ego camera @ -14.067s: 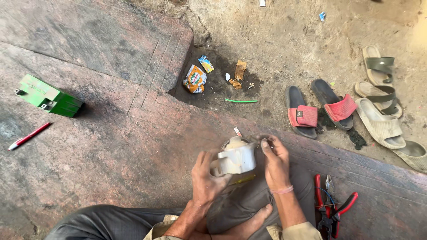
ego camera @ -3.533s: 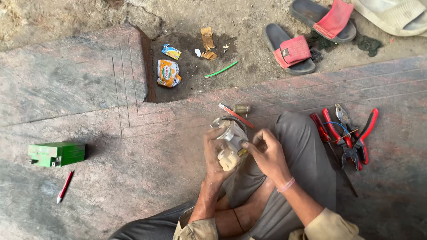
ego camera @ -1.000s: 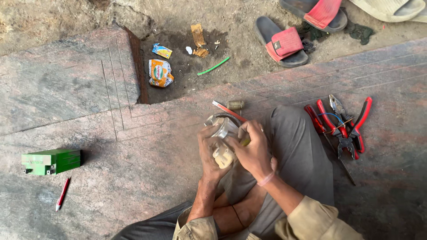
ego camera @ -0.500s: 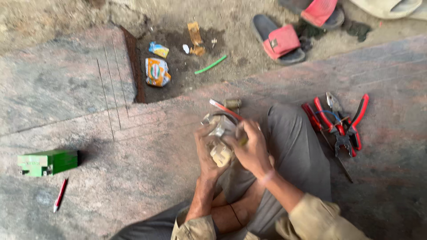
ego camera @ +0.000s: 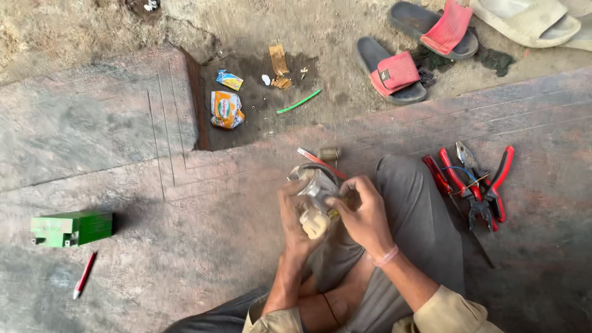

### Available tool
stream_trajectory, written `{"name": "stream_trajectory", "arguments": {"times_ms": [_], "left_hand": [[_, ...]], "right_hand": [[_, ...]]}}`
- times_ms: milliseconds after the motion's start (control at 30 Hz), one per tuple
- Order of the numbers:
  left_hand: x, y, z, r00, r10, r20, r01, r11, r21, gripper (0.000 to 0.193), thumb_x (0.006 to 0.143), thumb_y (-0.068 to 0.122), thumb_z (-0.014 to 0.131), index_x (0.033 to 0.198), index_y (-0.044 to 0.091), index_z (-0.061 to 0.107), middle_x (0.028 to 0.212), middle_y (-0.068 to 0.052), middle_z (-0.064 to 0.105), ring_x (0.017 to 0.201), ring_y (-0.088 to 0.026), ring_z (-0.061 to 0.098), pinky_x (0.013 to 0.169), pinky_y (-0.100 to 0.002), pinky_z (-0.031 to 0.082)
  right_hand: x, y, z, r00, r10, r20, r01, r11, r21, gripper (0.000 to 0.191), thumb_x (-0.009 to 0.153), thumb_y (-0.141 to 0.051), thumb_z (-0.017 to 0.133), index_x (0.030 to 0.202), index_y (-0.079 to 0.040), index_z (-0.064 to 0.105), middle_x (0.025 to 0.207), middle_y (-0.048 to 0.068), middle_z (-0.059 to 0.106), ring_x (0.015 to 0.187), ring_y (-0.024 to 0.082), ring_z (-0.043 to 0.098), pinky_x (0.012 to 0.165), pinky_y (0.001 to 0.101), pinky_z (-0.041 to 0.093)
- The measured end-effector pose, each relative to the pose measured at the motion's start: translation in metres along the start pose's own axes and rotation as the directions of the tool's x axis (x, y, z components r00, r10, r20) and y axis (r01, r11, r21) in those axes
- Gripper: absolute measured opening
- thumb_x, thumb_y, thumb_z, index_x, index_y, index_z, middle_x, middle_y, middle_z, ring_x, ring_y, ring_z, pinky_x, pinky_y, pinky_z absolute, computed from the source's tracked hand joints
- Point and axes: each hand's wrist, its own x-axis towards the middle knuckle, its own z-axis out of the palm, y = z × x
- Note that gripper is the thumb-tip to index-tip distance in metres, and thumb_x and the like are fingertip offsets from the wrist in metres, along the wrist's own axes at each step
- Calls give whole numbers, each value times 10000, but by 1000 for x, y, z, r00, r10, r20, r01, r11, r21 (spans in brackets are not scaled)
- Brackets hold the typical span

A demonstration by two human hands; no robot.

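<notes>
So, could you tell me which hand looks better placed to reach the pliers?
Probably the right hand: the pliers lie on its side, past the knee, while the left hand cradles the lamp part.

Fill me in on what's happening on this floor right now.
A person sits on the stone floor with a small cream and clear part held over the lap. The left hand grips it from the side while the right hand works at it with the fingertips. Red-handled pliers and cutters lie to the right, and a green box and a red pen lie off to the left. Red sandals and scraps of litter sit on the dirt beyond.
</notes>
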Motion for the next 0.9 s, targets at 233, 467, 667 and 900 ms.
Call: {"name": "stream_trajectory", "arguments": {"times_ms": [233, 467, 667, 900], "left_hand": [[2, 1, -1, 996, -75, 48, 76, 996, -36, 626, 751, 96, 899, 1255, 42, 532, 1377, -170, 496, 1342, -360, 518, 1002, -422, 594], [2, 2, -2, 999, -21, 34, 22, 999, -29, 642, 711, 101, 924, 1209, 56, 520, 1384, -172, 502, 1314, -361, 522, 1010, -453, 541], [0, -4, 0, 999, -35, 28, 35, 999, -11, 624, 690, 80, 906, 1176, 64, 515, 1368, -160, 509, 1308, -356, 522, 1011, -444, 541], [-2, -4, 1, 998, -56, 32, 59, 992, -112, 623, 713, 85, 922, 1177, 59, 508, 1417, -165, 486, 1320, -353, 523, 999, -427, 561]], "right_hand": [[15, 10, 11, 984, 175, 46, -178, 980, 91, 331, 773, -108, 872, 950, -42, 601, 807, 4, 595, 735, 54, 523, 652, 247, 476], [14, 19, -15, 920, 341, 192, -352, 936, 27, 326, 777, -197, 877, 894, -70, 600, 755, -23, 606, 678, 60, 529, 605, 268, 469], [27, 21, 2, 973, 112, 204, -139, 982, 127, 310, 802, -158, 872, 923, -57, 604, 844, -29, 586, 832, 73, 536, 743, 271, 496], [26, 30, -15, 956, 167, 241, -182, 982, 44, 344, 767, -164, 897, 888, -50, 596, 784, -31, 566, 739, 94, 517, 672, 276, 471]]}}
